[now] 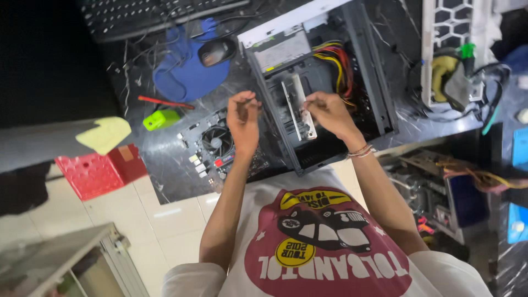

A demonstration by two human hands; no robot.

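Observation:
An open black computer case point(379, 82) lies on the dark marble-patterned bench, with yellow and red cables point(336, 61) inside it. My right hand point(330, 111), a bracelet at its wrist, pinches the upper end of a silver metal strip point(301, 113) that stands in the case. My left hand point(243, 116) hovers at the case's left edge with its fingers curled together. I cannot make out anything small between them. Just left of that hand a motherboard point(212, 146) with a round fan lies flat on the bench.
A mouse point(216, 51) rests on a blue pad point(184, 74) below a black keyboard point(140, 16). A red-handled tool point(165, 102) and a green object point(162, 119) lie near the motherboard. Red baskets point(91, 173) sit left. A white case panel point(448, 33) and more parts crowd the right.

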